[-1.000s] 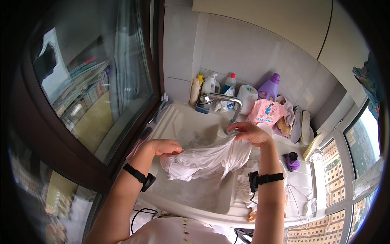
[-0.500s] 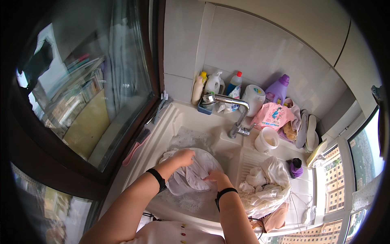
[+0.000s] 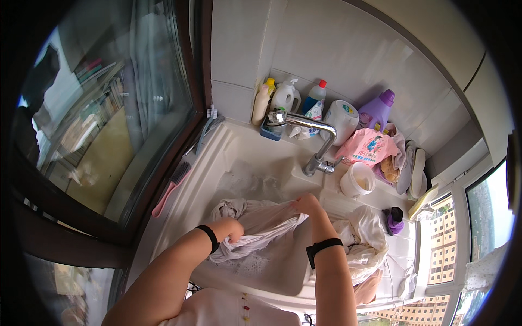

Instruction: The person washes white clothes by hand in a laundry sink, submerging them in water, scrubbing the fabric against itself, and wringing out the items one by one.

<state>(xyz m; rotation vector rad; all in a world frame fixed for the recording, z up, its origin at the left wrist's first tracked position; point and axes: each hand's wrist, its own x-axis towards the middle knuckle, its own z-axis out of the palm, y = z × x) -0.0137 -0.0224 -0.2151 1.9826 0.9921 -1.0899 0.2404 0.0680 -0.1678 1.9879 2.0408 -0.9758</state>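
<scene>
A wet white cloth garment (image 3: 266,220) stretches across the basin between my two hands, bunched at its left end and drawn taut toward the right. My left hand (image 3: 232,231) is closed on its lower left folds. Higher up and to the right, my right hand (image 3: 309,204) pinches the garment's right edge, lifted near the basin's divider. Below the cloth, sudsy water (image 3: 244,266) lies in the white sink (image 3: 204,182). A chrome faucet (image 3: 321,155) stands behind, its spout turned left over the basin's back edge.
A heap of white laundry (image 3: 364,242) lies on the ribbed board at right. Behind it are a white tub (image 3: 357,180), a pink packet (image 3: 370,146) and a purple bottle (image 3: 376,108). A pink brush (image 3: 173,187) rests along the left rim, beside the dark-framed window (image 3: 201,108).
My right hand has moved up and right, pulling the garment sideways. My left hand has come down and left. The cloth, spread in a rounded shape before, is now stretched and twisted.
</scene>
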